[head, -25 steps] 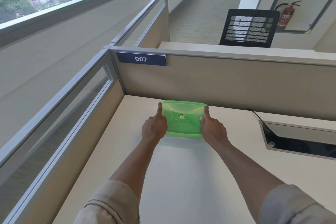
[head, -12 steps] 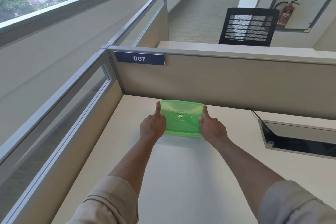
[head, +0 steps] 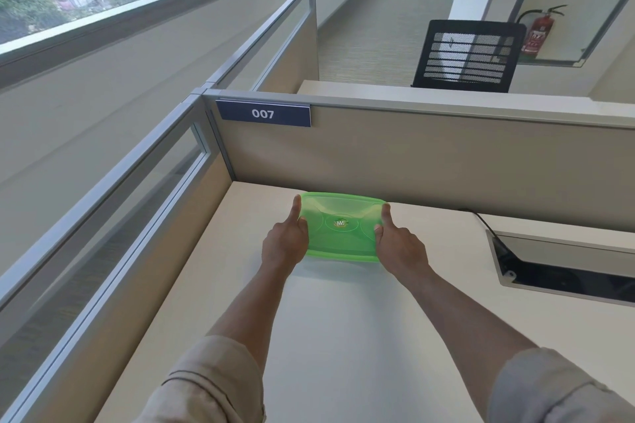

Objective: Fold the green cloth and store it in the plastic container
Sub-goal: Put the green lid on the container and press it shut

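A green translucent plastic container [head: 340, 227] with its lid on sits on the white desk [head: 343, 336], close to the back partition. My left hand [head: 284, 244] grips its left side, thumb lying along the lid's left edge. My right hand [head: 400, 247] grips its right side the same way, thumb up on the lid. Both arms reach straight forward. The green cloth is not visible; the lid hides whatever is inside.
A beige partition [head: 412, 161] with a "007" label [head: 264, 113] closes the desk at the back, a glass-and-metal divider [head: 120, 216] on the left. An open cable tray [head: 563, 271] with a black cable is recessed at the right.
Hands and container have stayed where they were; only the camera view has shifted slightly.
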### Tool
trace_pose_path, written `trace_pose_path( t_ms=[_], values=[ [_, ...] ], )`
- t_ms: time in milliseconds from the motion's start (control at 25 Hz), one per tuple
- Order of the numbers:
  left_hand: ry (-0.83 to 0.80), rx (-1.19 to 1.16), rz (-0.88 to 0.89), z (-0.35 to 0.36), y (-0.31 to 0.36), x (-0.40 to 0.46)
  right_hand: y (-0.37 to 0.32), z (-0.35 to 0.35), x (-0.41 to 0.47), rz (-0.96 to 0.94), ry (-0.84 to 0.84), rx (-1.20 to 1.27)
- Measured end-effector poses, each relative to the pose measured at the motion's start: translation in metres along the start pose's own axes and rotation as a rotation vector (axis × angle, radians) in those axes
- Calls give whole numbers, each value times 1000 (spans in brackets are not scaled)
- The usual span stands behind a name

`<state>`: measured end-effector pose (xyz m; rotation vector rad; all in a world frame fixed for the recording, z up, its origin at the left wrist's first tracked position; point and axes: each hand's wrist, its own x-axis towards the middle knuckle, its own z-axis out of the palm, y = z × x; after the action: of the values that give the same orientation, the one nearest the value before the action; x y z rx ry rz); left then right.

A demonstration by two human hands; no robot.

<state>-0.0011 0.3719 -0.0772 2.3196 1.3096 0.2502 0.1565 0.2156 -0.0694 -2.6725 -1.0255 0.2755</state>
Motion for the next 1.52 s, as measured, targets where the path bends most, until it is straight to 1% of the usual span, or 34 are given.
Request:
trace_pose_path(
  t_ms=[160,240,320,440,520,600,720,800,920,1040,1240,1520],
  values=[
    [-9,-127,37,5,-9,4,1,2,0,-8,17,-2],
    [-4,-148,40,7,-11,5,2,3,0,-5,21,-6],
    [-13,-106,32,6,-10,5,2,3,-1,-7,16,-8],
    [-8,23,41,1,-5,9,2,2,-2,-11,17,-10],
    [11,43,1,-1,3,18,2,2,-2,-10,18,-11],
    [12,29,-80,-1,13,29,1,2,-3,-9,9,-15],
    [-4,-102,-209,3,22,45,1,2,-3,-14,3,-23],
    [-6,-175,-242,4,24,56,1,2,-1,-13,6,-23],
    [-23,-226,-231,6,23,67,2,2,0,-7,14,-27],
    [-10,-238,-184,10,21,69,3,3,0,-11,17,-31],
    [25,-167,-123,10,18,73,2,3,0,-19,17,-34],
    [42,-84,-81,11,18,78,3,2,1,-35,13,-41]
  ],
)
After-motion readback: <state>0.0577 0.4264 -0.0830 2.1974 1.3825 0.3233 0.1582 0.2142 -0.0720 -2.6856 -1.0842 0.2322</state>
